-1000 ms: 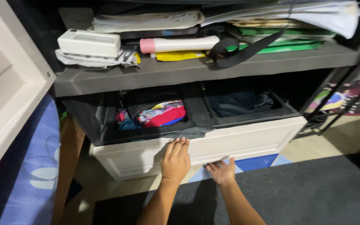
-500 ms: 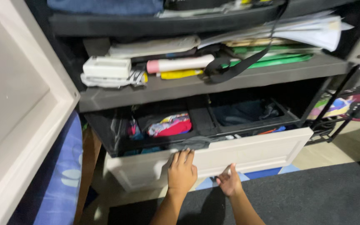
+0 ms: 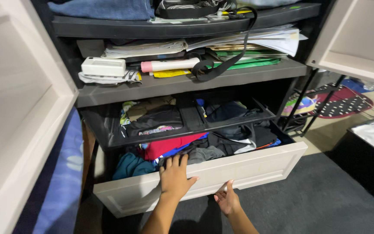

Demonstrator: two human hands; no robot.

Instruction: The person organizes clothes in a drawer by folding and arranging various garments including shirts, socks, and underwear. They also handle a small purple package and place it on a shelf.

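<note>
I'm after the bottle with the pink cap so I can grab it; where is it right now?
The white bottle with the pink cap lies on its side on the grey middle shelf, upper centre of the head view, between the white rectangular box and the black strap.
</note>
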